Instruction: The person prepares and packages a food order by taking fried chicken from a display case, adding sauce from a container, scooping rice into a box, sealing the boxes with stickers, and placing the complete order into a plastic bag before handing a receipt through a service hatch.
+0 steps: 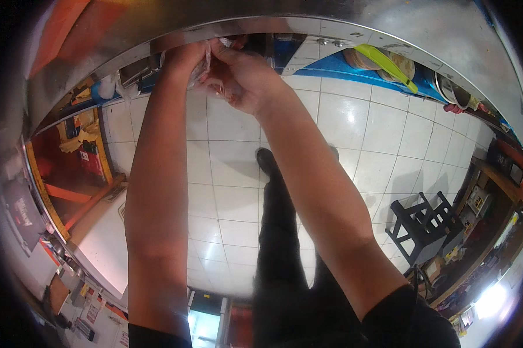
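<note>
Both arms stretch forward to the underside of a stainless-steel counter (261, 26). My left hand (184, 56) is partly hidden by the counter's front edge, so its fingers do not show. Against its inner side lies a clear plastic bag (205, 65), crumpled and shiny. My right hand (248, 78) is curled around part of this plastic, thumb upward, close beside the left hand. Reddish contents seem to show through the plastic, too blurred to name. Behind the hands, a blue shelf (331, 67) runs beneath the counter.
A lime-green handled utensil (387, 67) juts out from the shelf near round containers (359, 58). A metal bracket (307, 54) supports the counter. Black step stools (422, 226) stand on the white tiled floor (231, 165) at right. An orange-framed cabinet (70, 174) is at left.
</note>
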Tool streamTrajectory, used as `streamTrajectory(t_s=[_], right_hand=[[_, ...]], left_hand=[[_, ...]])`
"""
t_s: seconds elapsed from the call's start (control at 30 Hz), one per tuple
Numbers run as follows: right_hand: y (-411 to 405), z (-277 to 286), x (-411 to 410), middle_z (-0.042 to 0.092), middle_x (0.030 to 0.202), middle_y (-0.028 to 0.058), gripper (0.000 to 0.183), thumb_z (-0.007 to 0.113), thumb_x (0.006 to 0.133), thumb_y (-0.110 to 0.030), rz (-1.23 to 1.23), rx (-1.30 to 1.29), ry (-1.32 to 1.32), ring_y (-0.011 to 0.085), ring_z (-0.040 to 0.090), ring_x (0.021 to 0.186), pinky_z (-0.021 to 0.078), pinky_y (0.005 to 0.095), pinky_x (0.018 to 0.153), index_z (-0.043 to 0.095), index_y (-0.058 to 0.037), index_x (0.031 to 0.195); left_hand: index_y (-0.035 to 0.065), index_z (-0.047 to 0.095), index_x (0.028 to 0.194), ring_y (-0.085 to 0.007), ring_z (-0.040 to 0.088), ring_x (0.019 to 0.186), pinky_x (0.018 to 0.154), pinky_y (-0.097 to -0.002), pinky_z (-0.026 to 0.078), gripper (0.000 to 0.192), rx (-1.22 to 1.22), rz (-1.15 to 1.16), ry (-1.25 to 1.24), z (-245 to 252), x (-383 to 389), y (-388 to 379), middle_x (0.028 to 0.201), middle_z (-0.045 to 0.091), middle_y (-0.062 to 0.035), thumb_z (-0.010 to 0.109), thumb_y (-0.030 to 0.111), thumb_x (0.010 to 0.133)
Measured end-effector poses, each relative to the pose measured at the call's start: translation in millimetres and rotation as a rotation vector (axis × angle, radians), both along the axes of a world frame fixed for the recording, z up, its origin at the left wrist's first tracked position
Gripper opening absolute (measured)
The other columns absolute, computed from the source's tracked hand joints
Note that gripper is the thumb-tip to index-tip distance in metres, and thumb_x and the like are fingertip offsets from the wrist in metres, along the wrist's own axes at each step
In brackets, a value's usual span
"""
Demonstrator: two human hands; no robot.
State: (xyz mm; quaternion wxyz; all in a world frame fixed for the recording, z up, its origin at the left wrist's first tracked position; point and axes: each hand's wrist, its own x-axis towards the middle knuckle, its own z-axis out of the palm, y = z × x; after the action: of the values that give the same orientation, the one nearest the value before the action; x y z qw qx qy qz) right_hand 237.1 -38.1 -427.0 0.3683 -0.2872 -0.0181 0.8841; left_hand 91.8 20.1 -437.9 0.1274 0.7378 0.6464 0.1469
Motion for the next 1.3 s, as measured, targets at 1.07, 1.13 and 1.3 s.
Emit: streamTrajectory(t_s=[1.07,1.13,1.3], right_hand=[[4,17,-19,0.061,0.073,0.0075,0.024,0.051,0.092,-0.029,-0.125,-0.125,0.197,0.0184,0.058,0.058,0.0520,0.0260,0.054,0.056,-0.0060,0.096],[8,2,-9,0.060,0.070,0.0072,0.024,0.051,0.092,-0.029,-0.083,-0.058,0.172,0.0181,0.059,0.058,0.0534,0.0258,0.055,0.056,-0.0054,0.094],[5,18,-29,0.060,0.074,0.0051,0.023,0.050,0.093,-0.028,-0.234,-0.245,-0.130,0.0163,0.060,0.062,0.0521,0.0257,0.052,0.055,-0.0060,0.096]], left_hand=[[0.0075,0.059,0.110,-0.0333,0.053,0.108,0.092,-0.0413,0.040,0.039,0.187,-0.294,0.434,-7,-68,22,0.114,0.059,-0.0158,0.058,0.033,0.081],[0.0081,0.059,0.111,-0.0328,0.053,0.108,0.092,-0.0410,0.040,0.039,0.141,-0.185,0.304,4,-10,8,0.114,0.059,-0.0154,0.058,0.034,0.082],[0.0102,0.058,0.115,-0.0314,0.052,0.111,0.093,-0.0398,0.040,0.042,0.117,-0.017,0.134,11,11,0,0.119,0.057,-0.0139,0.056,0.038,0.083]])
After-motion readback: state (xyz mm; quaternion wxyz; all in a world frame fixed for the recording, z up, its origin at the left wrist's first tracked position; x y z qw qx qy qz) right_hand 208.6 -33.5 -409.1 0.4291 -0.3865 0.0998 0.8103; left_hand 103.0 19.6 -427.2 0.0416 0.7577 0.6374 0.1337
